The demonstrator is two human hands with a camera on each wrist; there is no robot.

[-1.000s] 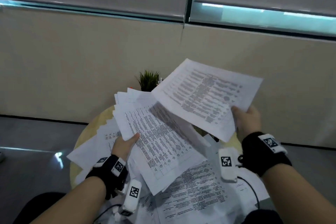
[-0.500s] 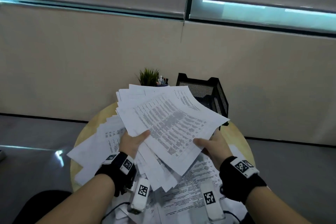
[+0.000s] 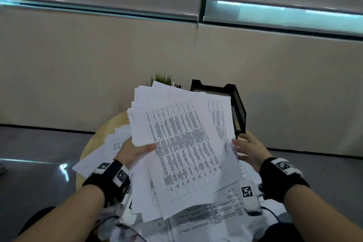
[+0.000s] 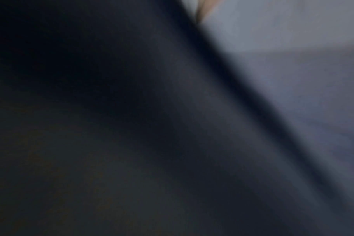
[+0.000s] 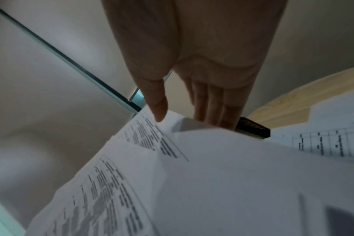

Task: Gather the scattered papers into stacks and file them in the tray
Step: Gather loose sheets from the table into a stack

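My left hand [image 3: 134, 152] grips a thick, fanned stack of printed papers [image 3: 184, 143] above the table, thumb on the top sheet and fingers hidden underneath. At the stack's right edge my right hand [image 3: 248, 148] lies with straight fingers. In the right wrist view its thumb [image 5: 159, 110] touches the printed side of the stack [image 5: 222, 167] and the fingers [image 5: 214, 108] reach behind the edge. The black mesh tray [image 3: 238, 108] stands behind the stack, at the table's far right. The left wrist view is dark and blurred.
More loose sheets [image 3: 214, 220] cover the round wooden table [image 3: 94, 143] under and around my hands. A small green plant [image 3: 160, 79] and some pens stand at the table's back, left of the tray. A beige wall rises behind the table.
My right hand brought its separate sheets down onto the stack in my left hand and let go. It now rests at the stack's right edge. The tray has come into view.
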